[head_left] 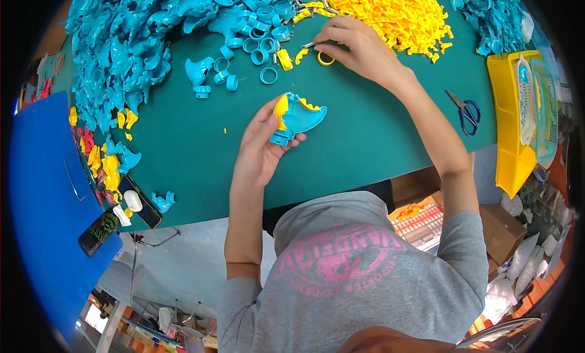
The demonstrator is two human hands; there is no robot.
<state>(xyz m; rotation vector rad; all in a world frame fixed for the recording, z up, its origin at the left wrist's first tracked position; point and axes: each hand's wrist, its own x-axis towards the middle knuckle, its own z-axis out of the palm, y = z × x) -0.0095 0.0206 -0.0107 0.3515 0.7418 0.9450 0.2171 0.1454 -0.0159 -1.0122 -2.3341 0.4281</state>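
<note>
Your left hand (pixel 259 147) grips a blue plastic toy shell with yellow inserts (pixel 297 116). Your right hand (pixel 359 48) pinches a small metal piece (pixel 309 45) beside a yellow plastic ring (pixel 325 59); yellow plastic parts pile (pixel 396 15) lies just beyond.

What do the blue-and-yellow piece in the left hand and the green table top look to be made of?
The blue-and-yellow piece in the left hand looks like moulded hard plastic: solid uniform colours, crisp edges, slight sheen. The table top seems a matte green mat or coated sheet: flat, even colour, no glare; which one is unclear.
</note>
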